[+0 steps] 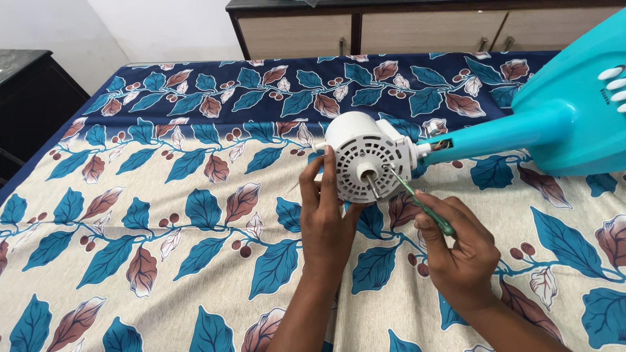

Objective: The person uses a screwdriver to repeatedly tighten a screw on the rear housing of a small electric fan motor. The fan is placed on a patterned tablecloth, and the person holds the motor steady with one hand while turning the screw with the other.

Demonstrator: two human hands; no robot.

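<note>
A white fan motor housing with a vented face and a bare metal shaft lies on its side on the leaf-print cloth. It joins a turquoise fan stand and base at the right. My left hand holds the housing's left side, fingers up along its rim. My right hand grips a green-handled screwdriver, whose tip rests on the housing's face just right of the shaft.
The leaf-print cloth in blue, brown and beige covers the whole surface. A dark wooden cabinet with light drawer fronts stands behind. A black piece of furniture sits at the far left. White buttons show on the fan base.
</note>
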